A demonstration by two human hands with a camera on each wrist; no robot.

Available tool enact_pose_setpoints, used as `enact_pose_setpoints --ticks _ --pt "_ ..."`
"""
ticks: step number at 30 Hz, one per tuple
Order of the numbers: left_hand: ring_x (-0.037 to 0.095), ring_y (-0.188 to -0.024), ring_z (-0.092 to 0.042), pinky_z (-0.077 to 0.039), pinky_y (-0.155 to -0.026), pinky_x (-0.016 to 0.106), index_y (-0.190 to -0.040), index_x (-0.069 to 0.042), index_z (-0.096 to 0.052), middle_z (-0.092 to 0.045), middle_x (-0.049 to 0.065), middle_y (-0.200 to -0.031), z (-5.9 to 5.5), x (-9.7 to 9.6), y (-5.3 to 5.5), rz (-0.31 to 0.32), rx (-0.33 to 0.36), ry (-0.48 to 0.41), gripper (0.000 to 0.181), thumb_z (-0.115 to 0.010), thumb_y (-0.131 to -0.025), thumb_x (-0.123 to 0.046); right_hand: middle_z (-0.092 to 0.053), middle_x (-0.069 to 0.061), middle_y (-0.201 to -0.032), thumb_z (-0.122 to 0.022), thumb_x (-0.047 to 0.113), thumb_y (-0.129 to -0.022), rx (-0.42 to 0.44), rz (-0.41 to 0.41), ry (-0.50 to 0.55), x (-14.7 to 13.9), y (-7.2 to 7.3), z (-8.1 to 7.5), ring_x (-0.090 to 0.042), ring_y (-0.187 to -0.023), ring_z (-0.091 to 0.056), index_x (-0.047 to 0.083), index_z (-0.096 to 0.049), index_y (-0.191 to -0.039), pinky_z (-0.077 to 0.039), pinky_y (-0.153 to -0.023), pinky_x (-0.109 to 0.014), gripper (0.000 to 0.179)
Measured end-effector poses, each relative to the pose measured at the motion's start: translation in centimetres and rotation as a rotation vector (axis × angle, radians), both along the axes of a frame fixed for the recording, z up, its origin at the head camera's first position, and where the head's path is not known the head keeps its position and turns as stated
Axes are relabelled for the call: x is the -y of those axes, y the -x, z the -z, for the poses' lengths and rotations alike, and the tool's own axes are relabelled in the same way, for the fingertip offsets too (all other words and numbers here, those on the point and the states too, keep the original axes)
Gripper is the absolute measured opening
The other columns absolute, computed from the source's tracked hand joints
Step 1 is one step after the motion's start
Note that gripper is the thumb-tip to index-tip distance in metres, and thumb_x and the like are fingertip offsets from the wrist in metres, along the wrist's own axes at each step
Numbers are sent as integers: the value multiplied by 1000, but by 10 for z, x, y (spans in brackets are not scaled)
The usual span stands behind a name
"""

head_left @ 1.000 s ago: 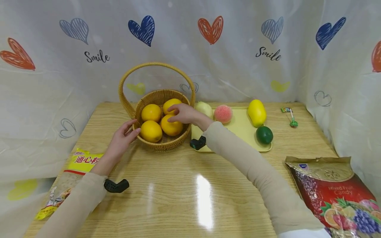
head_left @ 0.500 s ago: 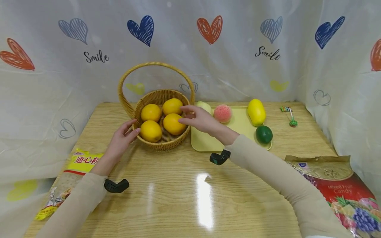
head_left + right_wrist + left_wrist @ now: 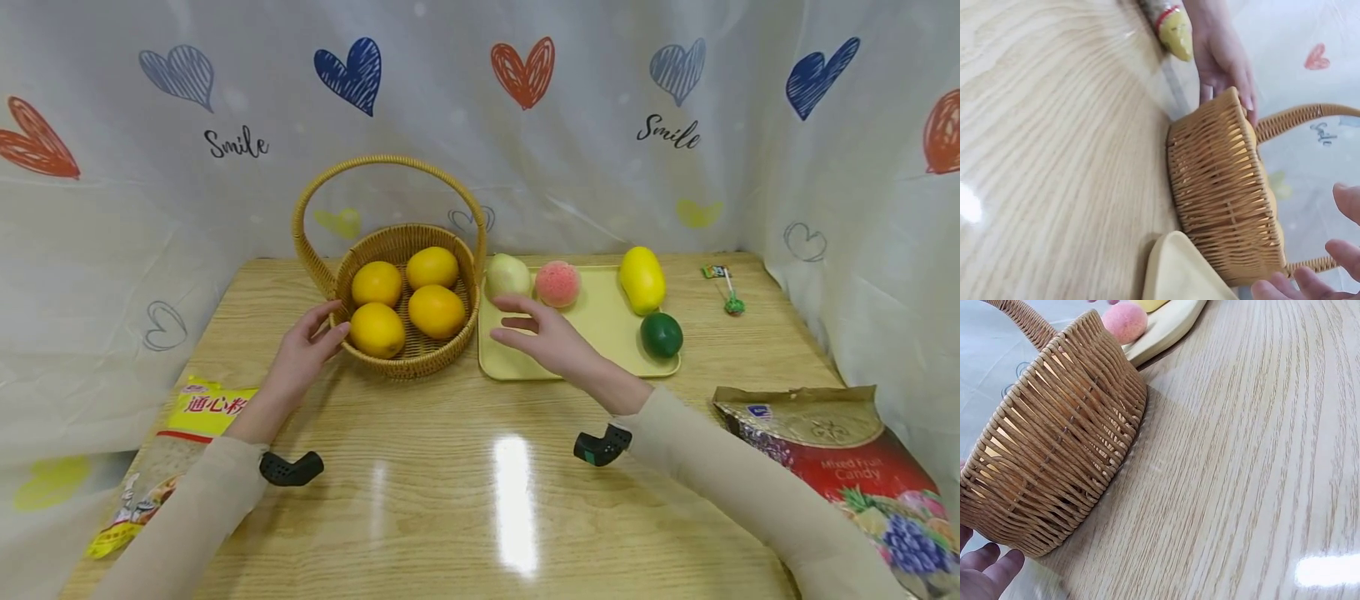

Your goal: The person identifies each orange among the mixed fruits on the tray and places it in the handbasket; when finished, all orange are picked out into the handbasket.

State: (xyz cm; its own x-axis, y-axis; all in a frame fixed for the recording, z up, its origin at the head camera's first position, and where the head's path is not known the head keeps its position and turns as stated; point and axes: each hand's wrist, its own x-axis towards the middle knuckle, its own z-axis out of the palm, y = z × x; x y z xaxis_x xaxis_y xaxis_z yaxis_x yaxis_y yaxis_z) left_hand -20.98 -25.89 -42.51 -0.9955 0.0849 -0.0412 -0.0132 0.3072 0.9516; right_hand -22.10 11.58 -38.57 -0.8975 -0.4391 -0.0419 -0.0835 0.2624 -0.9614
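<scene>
A wicker basket (image 3: 408, 365) with a tall arched handle stands at the back left, holding several orange-yellow fruits (image 3: 437, 312). At its left rim, my left hand (image 3: 300, 354) grips the edge; in the right wrist view its fingertips reach over the rim while other fingers lie against the outer wall. My right hand (image 3: 551, 337) hovers over the left part of a pale yellow tray (image 3: 600, 333), fingers loosely spread and holding nothing. Near its fingertips on the tray are a pale green pear (image 3: 507, 277) and a pink peach (image 3: 558, 284).
On the tray's right side lie a long yellow fruit (image 3: 642, 281) and a dark green fruit (image 3: 662, 335). A lollipop (image 3: 734, 304) lies farther right. A pasta bag (image 3: 180, 442) is at the left, a mixed fruit candy bag (image 3: 840, 467) at the right.
My right hand has let go of an orange-yellow fruit in the basket and moved right, out over the tray. My left hand has stayed at the basket rim.
</scene>
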Motion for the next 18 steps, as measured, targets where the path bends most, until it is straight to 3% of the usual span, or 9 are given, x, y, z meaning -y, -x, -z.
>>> enact_pose_setpoints --ticks 5,11,18 --pt "33 -145 -19 -45 -101 22 -156 -11 -26 -9 10 -163 0 0 0 3 -1 0 69 -54 -100 -41 -41 -11 -149 -67 21 -95 18 16 29 -10 -9 5 -34 -134 -43 8 -45 -145 -42 -108 -45 56" --pt "33 -145 -19 -44 -101 21 -155 -10 -26 -10 11 -163 0 -1 -1 1 -3 1 69 -54 -100 -40 -42 -8 -149 -69 29 -94 37 54 22 -23 -18 6 -31 -134 -44 15 -47 -144 -41 -109 -45 56" --pt "33 -146 -19 -31 -113 49 -155 -13 -27 -14 8 -162 -3 2 -5 -26 -30 68 67 -54 -100 -41 -40 -4 -151 -69 35 -93 50 71 5 -44 -27 5 -25 -133 -45 16 -43 -148 -40 -110 -47 64"
